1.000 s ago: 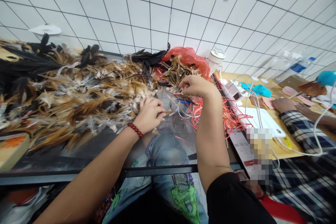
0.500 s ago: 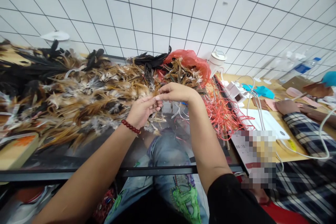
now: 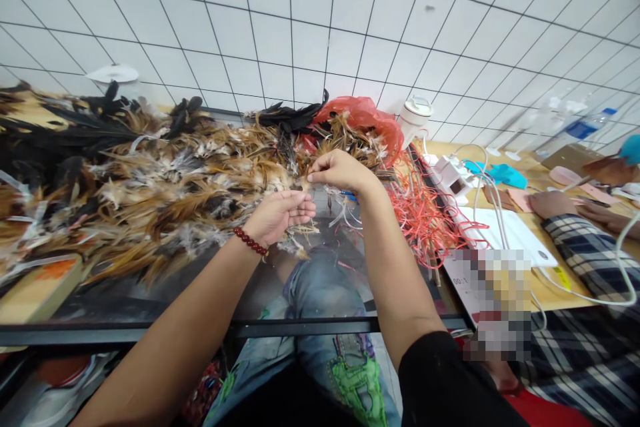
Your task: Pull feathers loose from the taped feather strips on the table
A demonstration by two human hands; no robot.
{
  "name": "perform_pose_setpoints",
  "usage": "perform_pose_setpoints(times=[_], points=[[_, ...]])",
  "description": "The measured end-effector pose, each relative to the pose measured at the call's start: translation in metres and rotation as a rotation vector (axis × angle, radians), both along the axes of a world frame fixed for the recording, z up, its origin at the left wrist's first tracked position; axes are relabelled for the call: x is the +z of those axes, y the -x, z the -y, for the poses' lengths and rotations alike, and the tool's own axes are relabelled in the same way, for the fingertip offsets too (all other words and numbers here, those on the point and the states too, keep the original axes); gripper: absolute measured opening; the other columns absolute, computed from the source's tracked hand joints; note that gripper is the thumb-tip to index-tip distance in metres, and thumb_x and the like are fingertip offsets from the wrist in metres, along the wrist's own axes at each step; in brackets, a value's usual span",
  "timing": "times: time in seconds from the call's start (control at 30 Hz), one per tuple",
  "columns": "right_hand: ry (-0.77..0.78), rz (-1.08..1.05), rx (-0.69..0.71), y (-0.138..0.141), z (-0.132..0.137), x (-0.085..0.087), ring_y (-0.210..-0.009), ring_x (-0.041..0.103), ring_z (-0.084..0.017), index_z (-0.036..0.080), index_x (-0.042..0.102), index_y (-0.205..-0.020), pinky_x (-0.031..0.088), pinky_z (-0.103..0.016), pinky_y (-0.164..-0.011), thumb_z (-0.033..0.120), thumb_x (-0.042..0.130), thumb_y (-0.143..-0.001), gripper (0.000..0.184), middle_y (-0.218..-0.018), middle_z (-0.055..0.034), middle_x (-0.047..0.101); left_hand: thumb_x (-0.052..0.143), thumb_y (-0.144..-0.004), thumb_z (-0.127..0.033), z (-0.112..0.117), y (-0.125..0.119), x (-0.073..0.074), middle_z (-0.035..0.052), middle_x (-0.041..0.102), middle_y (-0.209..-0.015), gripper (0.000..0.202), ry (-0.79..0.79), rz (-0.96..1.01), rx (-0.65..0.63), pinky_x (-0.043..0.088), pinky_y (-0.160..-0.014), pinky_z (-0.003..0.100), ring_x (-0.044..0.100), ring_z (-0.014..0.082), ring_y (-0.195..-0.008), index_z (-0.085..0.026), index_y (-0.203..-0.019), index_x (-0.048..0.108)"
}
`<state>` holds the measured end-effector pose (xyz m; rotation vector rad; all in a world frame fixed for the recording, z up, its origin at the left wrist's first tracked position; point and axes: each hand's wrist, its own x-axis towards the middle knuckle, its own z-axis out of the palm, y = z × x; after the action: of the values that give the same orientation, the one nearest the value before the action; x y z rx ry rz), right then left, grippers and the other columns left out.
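Note:
My left hand [image 3: 283,215], with a dark red bead bracelet [image 3: 250,241] at the wrist, is palm up over the table's near side. Its thumb presses against the index finger, and the other fingers curl loosely; whatever lies in the pinch is too small to name. Just above and to the right, my right hand [image 3: 340,170] pinches what looks like a small brown feather [image 3: 303,183] between thumb and fingertips. The fingertips of both hands are close but apart. Behind them spreads a thick pile of brown, white and black feathers [image 3: 200,180].
Red plastic strings [image 3: 425,213] lie in a tangle to the right, near a red plastic bag [image 3: 357,117] and a white lidded cup [image 3: 415,117]. Cables cross a white flat device [image 3: 510,237]. A co-worker's plaid sleeve [image 3: 580,250] is at far right.
My hands have drawn slightly apart: the right has moved a little up and right, and the left fingers have opened out somewhat. The feather pile looks the same.

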<state>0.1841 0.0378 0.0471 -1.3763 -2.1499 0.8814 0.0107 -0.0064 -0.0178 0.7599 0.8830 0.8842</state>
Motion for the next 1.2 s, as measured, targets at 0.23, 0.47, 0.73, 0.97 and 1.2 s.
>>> perform_pose_setpoints(times=[0.23,0.47,0.73,0.97,1.2], points=[[-0.161,-0.178,-0.08,-0.001,-0.004,0.0,-0.059,0.04,-0.008,0.014,0.059,-0.066,0.033,-0.023,-0.061,0.032,0.059,-0.076,0.02,-0.06,0.0044,0.047,0.074,-0.073,-0.015,0.0,-0.001,-0.006,0.008,0.067,-0.072,0.01,-0.069,-0.008,0.018,0.051,-0.059,0.022,0.062,0.0111,-0.063,-0.007,-0.079,0.07],[-0.12,0.097,-0.201,-0.009,-0.003,-0.002,-0.066,0.05,-0.01,0.013,0.069,-0.09,0.039,-0.025,-0.069,0.019,0.066,-0.069,0.022,-0.073,-0.0003,0.062,0.067,-0.079,-0.015,-0.006,0.003,-0.006,0.0041,0.063,-0.069,0.006,-0.036,0.127,0.127,0.05,-0.056,0.019,0.059,0.0088,-0.06,-0.009,-0.078,0.067],[0.182,-0.193,0.143,0.009,-0.001,-0.003,-0.054,0.043,-0.006,0.011,0.065,-0.076,0.037,-0.022,-0.057,0.025,0.064,-0.072,0.014,-0.059,0.0055,0.054,0.058,-0.086,-0.017,-0.003,0.001,-0.003,0.0079,0.066,-0.071,0.015,-0.041,0.115,0.047,0.052,-0.06,0.022,0.063,0.0123,-0.063,-0.008,-0.078,0.067],[0.165,-0.167,0.08,0.007,-0.002,-0.005,-0.052,0.042,-0.005,0.012,0.063,-0.069,0.034,-0.021,-0.056,0.019,0.062,-0.071,0.008,-0.055,0.0062,0.053,0.06,-0.086,-0.02,-0.003,0.0,-0.005,0.0105,0.071,-0.076,0.013,-0.061,0.111,0.061,0.052,-0.059,0.024,0.065,0.0134,-0.063,-0.01,-0.079,0.065],[0.074,-0.21,0.16,0.009,-0.005,-0.011,-0.065,0.054,-0.008,0.012,0.069,-0.074,0.042,-0.022,-0.068,0.021,0.064,-0.068,0.013,-0.067,0.0014,0.066,0.062,-0.085,-0.018,-0.002,-0.001,-0.001,0.0083,0.07,-0.074,0.009,-0.059,0.092,0.128,0.052,-0.06,0.021,0.065,0.0112,-0.062,-0.01,-0.083,0.065]])
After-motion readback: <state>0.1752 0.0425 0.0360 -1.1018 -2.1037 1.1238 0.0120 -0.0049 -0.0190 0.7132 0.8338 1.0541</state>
